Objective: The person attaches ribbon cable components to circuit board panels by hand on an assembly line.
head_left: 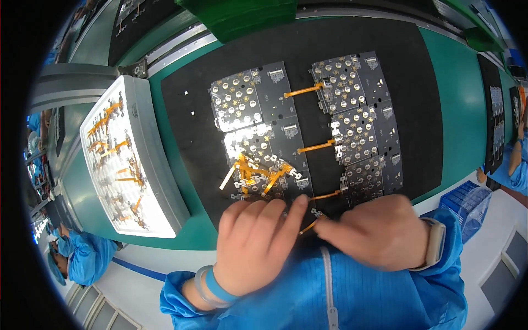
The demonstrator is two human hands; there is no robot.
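Two dark circuit board panels lie side by side on a black mat: the left panel point(283, 113) and the right panel point(379, 129), both dotted with round silver contacts. Orange flex cables, such as the middle flex cable point(315, 147), span the gap between them. My left hand point(250, 242) rests over the left panel's near end, its index finger stretched out and apart from the others; its thumb is hidden. My right hand point(379, 231) pinches a small orange flex cable point(308, 226) with a metal end, close to the left index fingertip. A loose pile of flex cables point(256, 173) lies on the left panel.
A white tray point(157, 159) with several orange flex cables stands at the left. The black mat point(187, 126) covers part of the green bench point(459, 104). A green bin point(242, 19) sits at the far edge, a blue basket point(465, 203) at the right. Other people in blue are at both sides.
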